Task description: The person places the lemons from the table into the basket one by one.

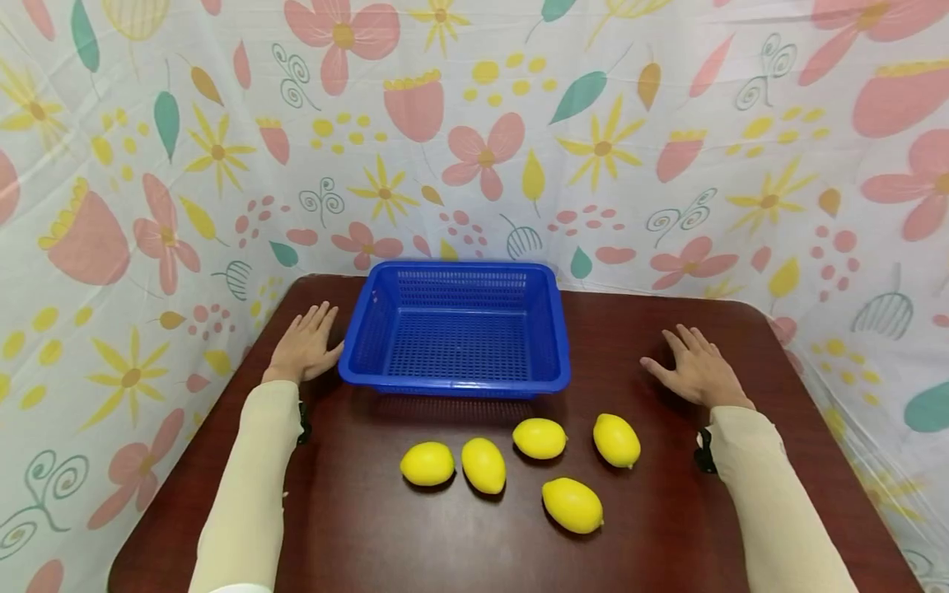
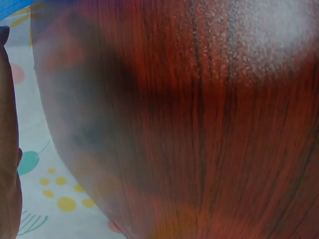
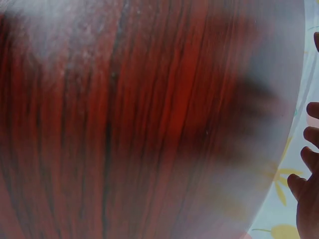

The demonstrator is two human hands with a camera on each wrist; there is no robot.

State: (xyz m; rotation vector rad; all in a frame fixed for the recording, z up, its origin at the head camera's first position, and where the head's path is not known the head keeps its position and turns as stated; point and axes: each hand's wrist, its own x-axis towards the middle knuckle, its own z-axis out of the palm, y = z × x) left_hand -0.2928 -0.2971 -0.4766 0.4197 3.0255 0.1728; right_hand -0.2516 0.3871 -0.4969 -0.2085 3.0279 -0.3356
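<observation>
A blue plastic basket with a mesh floor and slotted walls stands at the back of the table, its bottom fully visible. Just left of it lies my left hand, fingers extended; the thumb tip is close to the basket's side, and whether they touch I cannot tell. My right hand is at the right with its fingers spread, apart from the basket. Several yellow lemons lie in front of the basket, among them a left one, a front one and one nearest the right hand.
The dark red wooden table has rounded corners and a glossy top. Behind it and along the left hangs a white cloth printed with flowers and leaves. Dark bands sit at the wrists, over cream sleeves.
</observation>
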